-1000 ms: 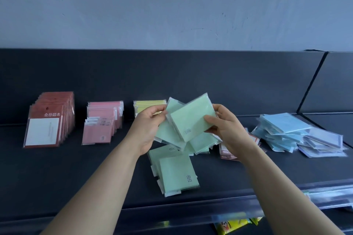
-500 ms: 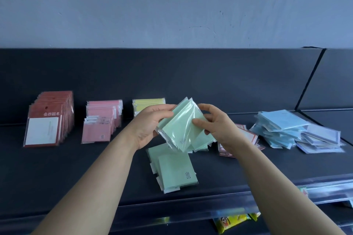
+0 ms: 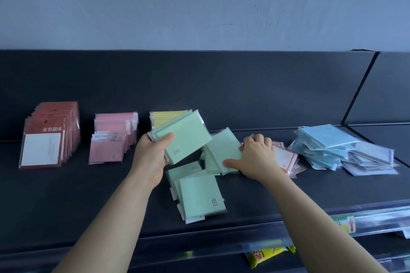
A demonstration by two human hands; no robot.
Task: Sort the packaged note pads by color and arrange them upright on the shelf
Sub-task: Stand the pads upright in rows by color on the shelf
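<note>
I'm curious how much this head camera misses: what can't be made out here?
Head view:
- Yellow pads: mostly hidden behind the green stack in the left hand.
- Red-bordered packets: partly covered by the right hand gripping a green pile.
- Print on the stack: too small.
- Yellow packet below the shelf: cut off by its front rail.

A stack of green note pads (image 3: pixel 184 137) is gripped, tilted, in the left hand (image 3: pixel 150 157) above the middle of the dark shelf (image 3: pixel 66 201). A second green stack (image 3: pixel 219 153), just to its right, is held by the right hand (image 3: pixel 258 157), with the thumb across its front and the fingers curled at its far edge. A third green pile (image 3: pixel 199 197) is seen lying flat near the front edge. Along the back edge, red pads (image 3: pixel 51 137), pink pads (image 3: pixel 113 137) and yellow pads (image 3: pixel 166 116) are stood upright. A loose blue pile (image 3: pixel 321 146) is heaped toward the right end.
</note>
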